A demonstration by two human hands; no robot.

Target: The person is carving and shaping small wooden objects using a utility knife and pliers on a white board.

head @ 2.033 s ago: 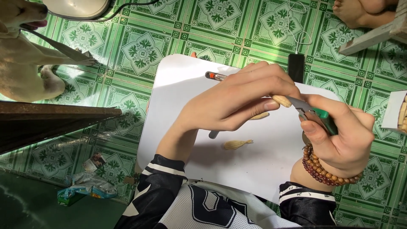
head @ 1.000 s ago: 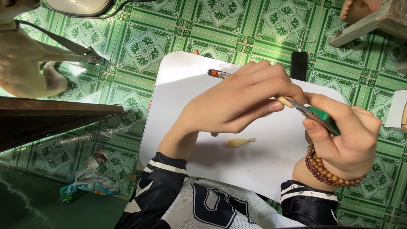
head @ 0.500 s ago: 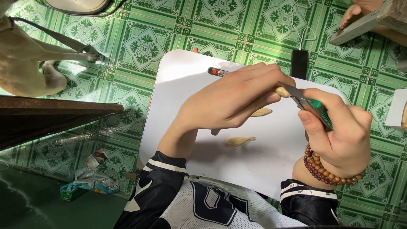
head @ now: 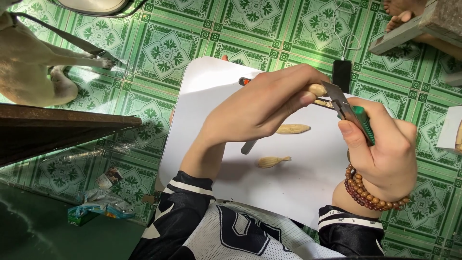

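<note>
Green patterned floor tiles (head: 168, 53) are filling the room, catching bright daylight glare at the left. A dark wooden plank (head: 57, 135) is jutting in from the left edge. Crumpled wrappers (head: 98, 202) are lying on the tiles below it. A pale dog (head: 29, 67) is standing at the top left.

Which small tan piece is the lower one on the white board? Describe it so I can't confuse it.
Start at the white board on the green tiled floor. Two loose tan pieces lie mid-board; the lower tan piece is nearest the person's chest, below the upper tan piece, and alone tapers to a thin tail on its right.
</note>
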